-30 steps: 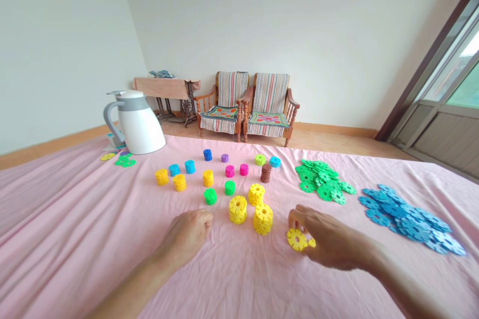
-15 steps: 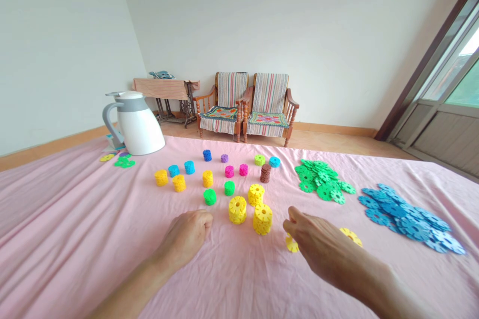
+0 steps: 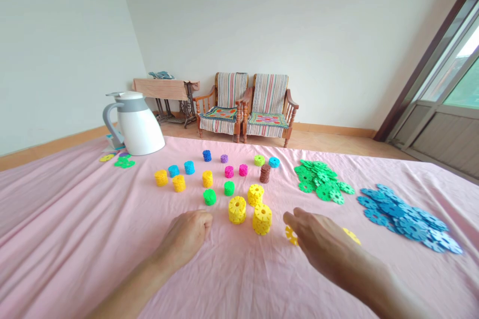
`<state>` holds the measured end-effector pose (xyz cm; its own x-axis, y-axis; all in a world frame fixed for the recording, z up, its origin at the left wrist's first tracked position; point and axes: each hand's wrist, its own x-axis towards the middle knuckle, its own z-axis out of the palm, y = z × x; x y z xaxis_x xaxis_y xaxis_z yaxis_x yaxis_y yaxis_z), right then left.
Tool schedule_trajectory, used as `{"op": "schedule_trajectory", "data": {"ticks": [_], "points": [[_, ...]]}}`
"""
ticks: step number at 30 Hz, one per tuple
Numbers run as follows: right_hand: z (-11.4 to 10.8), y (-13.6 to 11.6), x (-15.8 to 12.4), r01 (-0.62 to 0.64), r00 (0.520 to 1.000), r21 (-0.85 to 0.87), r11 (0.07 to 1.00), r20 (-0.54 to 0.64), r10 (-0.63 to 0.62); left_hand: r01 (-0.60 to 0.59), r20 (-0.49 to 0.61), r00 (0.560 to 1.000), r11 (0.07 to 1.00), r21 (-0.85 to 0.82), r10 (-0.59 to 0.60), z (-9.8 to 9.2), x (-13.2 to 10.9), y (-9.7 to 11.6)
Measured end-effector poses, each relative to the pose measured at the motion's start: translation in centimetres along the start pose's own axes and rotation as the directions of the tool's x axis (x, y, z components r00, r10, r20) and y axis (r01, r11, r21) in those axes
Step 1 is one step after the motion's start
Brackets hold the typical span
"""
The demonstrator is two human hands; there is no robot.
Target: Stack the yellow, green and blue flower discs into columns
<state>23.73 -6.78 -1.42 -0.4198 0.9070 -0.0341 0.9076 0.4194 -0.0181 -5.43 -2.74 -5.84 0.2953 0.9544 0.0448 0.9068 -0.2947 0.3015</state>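
Observation:
My left hand (image 3: 190,232) rests on the pink cloth, closed in a fist, and nothing shows in it. To its right stand three stacks of yellow notched discs: a front-left stack (image 3: 237,210), a front-right stack (image 3: 262,219) and one behind them (image 3: 256,195). My right hand (image 3: 312,234) is right of these stacks, palm down, its fingers closed at a yellow notched disc (image 3: 291,236). That disc shows below the fingertips; the thumb's grip is mostly hidden. Another yellow disc (image 3: 352,235) lies partly behind the right wrist.
Smaller stacks stand farther back, among them green (image 3: 209,197), orange-yellow (image 3: 178,183), pink (image 3: 229,171) and brown (image 3: 265,174). Loose green discs (image 3: 322,179) and blue discs (image 3: 407,217) lie in piles at right. A white jug (image 3: 140,129) stands at the back left.
The yellow disc at my right hand has shifted slightly away from me. My right fingers look a little straighter. My left hand and the stacks stay put.

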Motion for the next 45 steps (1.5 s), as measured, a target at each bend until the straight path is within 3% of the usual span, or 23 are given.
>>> {"op": "schedule_trajectory", "data": {"ticks": [5,12,23,30,34,38,41,45], "points": [[-1.2,-1.7,-0.1,-0.075,0.996,-0.128,0.989,0.043,0.081,0.000,0.003,1.000,1.000,0.000,0.000,-0.1,-0.1,0.1],[0.5,0.0,-1.2,0.086,0.990,-0.042,0.995,-0.108,-0.090,0.004,0.007,1.000,1.000,0.008,-0.004,0.0,-0.1,0.0],[0.7,0.5,-0.9,0.089,0.996,-0.081,0.993,-0.021,-0.091,0.000,0.005,1.000,1.000,0.001,0.000,-0.1,-0.1,0.1],[-0.4,2.5,1.4,-0.009,0.997,0.175,0.984,-0.073,0.022,0.008,0.016,1.000,1.000,-0.021,-0.008,-0.2,-0.1,0.2],[-0.9,3.0,4.8,0.014,0.970,0.431,0.902,-0.225,0.092,0.023,0.034,0.999,0.999,-0.027,-0.022,-0.3,-0.2,0.4],[0.1,2.8,7.8,0.047,0.935,0.599,0.800,-0.308,0.176,0.014,0.035,0.999,0.999,-0.033,-0.013,-0.4,-0.3,0.4],[0.8,2.4,9.4,0.065,0.933,0.660,0.748,-0.305,0.189,0.005,0.027,1.000,0.999,-0.036,-0.004,-0.3,-0.3,0.4],[0.8,1.5,10.2,0.077,0.951,0.655,0.752,-0.276,0.142,0.004,0.033,0.999,0.999,-0.037,-0.003,-0.2,-0.3,0.3]]}}
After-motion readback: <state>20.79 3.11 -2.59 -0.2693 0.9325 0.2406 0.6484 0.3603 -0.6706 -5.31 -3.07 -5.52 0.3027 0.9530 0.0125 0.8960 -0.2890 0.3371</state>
